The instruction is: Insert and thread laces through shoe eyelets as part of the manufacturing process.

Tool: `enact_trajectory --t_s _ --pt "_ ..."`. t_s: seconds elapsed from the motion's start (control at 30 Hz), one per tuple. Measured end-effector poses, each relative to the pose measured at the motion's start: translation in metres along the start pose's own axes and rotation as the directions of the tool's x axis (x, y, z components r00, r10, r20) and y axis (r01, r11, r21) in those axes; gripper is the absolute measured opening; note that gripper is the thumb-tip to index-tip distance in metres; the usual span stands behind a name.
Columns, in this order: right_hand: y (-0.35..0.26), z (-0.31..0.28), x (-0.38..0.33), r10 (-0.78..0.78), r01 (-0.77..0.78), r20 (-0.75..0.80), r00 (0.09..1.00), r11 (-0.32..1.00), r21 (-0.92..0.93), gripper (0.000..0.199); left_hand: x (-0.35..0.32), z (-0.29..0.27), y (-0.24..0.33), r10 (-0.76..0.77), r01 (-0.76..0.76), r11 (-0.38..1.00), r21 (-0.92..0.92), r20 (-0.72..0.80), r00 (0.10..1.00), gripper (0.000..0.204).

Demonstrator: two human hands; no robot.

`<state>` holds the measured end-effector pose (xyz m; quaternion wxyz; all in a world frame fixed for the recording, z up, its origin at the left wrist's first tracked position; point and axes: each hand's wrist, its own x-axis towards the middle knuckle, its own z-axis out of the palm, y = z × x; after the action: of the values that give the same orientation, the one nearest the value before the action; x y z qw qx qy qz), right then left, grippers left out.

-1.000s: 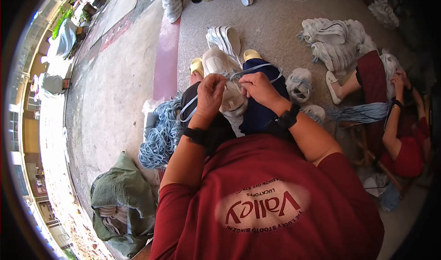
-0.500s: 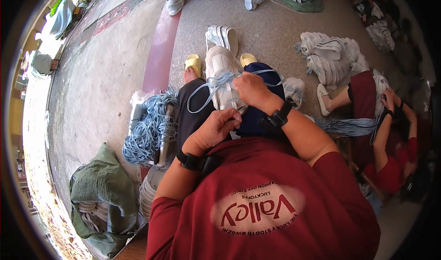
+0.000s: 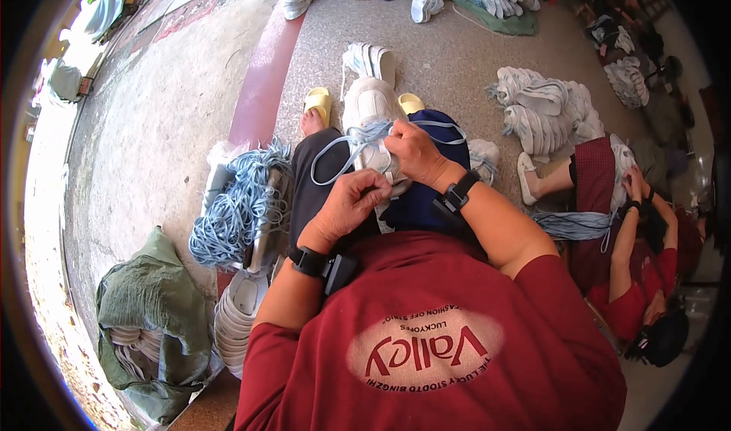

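The left hand (image 3: 352, 202) has slid back toward the body since half a second ago, drawing a loop of pale blue lace (image 3: 344, 151) out to the person's left. It pinches the lace between closed fingers, while the right hand (image 3: 415, 153) clamps the white shoe (image 3: 371, 119) resting on the knees. The lace looks light, limp and easily snagged, best held near its tip; the shoe seems soft but firm-soled. To the left lies a heap of blue laces (image 3: 236, 206); farther out, piles of white shoes (image 3: 544, 111) on the floor.
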<state>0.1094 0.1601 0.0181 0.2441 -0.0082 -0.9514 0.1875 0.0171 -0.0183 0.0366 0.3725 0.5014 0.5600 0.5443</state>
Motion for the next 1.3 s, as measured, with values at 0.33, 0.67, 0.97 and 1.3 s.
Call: enact_trajectory --t_s 0.33,0.67,0.97,1.3 --pt "-0.001 0.006 0.008 0.07 -0.069 -0.021 0.997 0.997 0.039 0.006 0.039 -0.004 -0.018 0.215 0.119 0.551 0.826 -0.278 0.936 0.004" --pt "-0.003 0.008 -0.007 0.259 -0.222 -0.178 0.949 0.954 0.203 0.011 0.026 -0.004 -0.012 0.204 0.026 0.729 0.684 -0.254 0.945 0.009" --pt "-0.006 0.005 -0.011 0.146 -0.12 -0.185 0.972 0.982 0.144 0.013 0.042 -0.004 -0.021 0.283 0.019 0.722 0.691 -0.32 0.904 0.025" --pt "-0.006 0.014 -0.015 0.196 -0.162 -0.227 0.954 0.973 0.162 0.014 0.048 -0.001 -0.023 0.162 0.115 0.785 0.609 -0.379 0.911 0.031"
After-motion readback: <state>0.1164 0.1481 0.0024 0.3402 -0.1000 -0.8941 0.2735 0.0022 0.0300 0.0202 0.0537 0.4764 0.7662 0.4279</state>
